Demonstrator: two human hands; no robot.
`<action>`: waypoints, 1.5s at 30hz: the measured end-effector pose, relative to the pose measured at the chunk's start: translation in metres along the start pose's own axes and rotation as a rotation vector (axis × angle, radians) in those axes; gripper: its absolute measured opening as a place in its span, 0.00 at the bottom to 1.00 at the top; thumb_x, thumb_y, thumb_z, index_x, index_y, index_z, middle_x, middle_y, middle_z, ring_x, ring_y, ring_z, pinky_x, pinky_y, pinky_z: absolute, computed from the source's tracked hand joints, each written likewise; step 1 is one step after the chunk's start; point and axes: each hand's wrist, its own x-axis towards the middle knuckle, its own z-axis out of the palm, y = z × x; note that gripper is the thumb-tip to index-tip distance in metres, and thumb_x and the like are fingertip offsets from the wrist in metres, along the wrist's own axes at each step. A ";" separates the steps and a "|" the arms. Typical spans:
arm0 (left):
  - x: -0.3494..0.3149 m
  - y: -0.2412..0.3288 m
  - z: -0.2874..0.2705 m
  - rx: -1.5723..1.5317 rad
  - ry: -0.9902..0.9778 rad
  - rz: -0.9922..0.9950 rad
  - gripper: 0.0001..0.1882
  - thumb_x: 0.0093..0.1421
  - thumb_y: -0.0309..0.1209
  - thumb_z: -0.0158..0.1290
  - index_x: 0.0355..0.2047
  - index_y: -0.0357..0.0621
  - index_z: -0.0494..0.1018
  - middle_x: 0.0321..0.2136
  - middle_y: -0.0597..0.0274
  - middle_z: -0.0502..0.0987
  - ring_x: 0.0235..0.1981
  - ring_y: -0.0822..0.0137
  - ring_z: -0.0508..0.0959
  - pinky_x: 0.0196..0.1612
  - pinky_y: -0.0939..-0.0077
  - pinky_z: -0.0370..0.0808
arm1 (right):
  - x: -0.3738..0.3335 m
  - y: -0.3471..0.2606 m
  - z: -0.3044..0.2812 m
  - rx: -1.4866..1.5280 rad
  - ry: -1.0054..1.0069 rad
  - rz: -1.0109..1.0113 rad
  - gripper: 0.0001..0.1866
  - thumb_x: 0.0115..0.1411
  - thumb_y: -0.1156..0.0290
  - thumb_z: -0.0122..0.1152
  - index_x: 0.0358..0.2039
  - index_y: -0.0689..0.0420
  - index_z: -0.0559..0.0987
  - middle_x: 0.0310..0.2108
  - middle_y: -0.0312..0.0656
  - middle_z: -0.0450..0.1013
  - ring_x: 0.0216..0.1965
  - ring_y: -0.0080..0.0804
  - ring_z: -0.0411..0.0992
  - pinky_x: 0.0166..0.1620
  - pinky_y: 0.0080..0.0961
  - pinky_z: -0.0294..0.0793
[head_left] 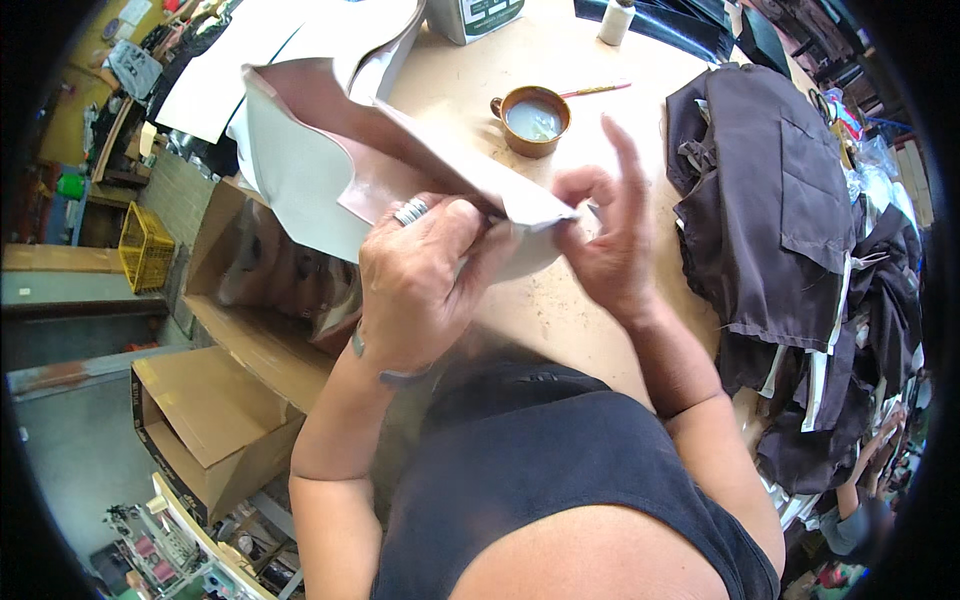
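We've got the pink sheet (330, 150) draped up and left of our fingers. Left hand (420, 280) curled, thumb & fingers pinching its folded edge. Right hand (605, 235) pinches the tip just beside, index finger raised, others bent.

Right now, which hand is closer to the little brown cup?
Right. The right hand is just below the brown cup, pinching the pale leather piece; the left hand sits lower and further left.

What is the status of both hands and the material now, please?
Left hand and right hand both pinch folded pinkish leather piece at its corner. Brown cup of pale liquid behind; dark fabric stack at right.
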 end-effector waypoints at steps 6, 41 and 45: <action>-0.023 0.006 -0.011 -1.066 -0.133 -0.501 0.20 0.53 0.35 0.55 0.40 0.30 0.67 0.32 0.60 0.74 0.31 0.73 0.73 0.33 0.76 0.72 | 0.015 -0.025 -0.036 -0.457 -0.185 -0.498 0.36 0.43 0.77 0.66 0.52 0.65 0.59 0.26 0.46 0.72 0.25 0.31 0.71 0.28 0.25 0.70; -0.020 -0.003 -0.002 -1.584 -0.313 -0.950 0.12 0.59 0.27 0.44 0.40 0.30 0.65 0.32 0.51 0.73 0.31 0.64 0.77 0.25 0.73 0.79 | -0.024 -0.055 -0.032 -0.057 -0.551 -0.020 0.08 0.45 0.67 0.60 0.28 0.42 0.82 0.45 0.37 0.69 0.47 0.32 0.60 0.58 0.40 0.46; -0.018 -0.011 0.001 -1.662 -0.335 -0.952 0.11 0.59 0.26 0.44 0.40 0.30 0.65 0.32 0.51 0.74 0.31 0.64 0.77 0.24 0.72 0.79 | -0.026 -0.042 -0.037 0.158 -0.600 -0.107 0.06 0.46 0.68 0.61 0.27 0.43 0.82 0.46 0.38 0.68 0.47 0.33 0.59 0.58 0.42 0.45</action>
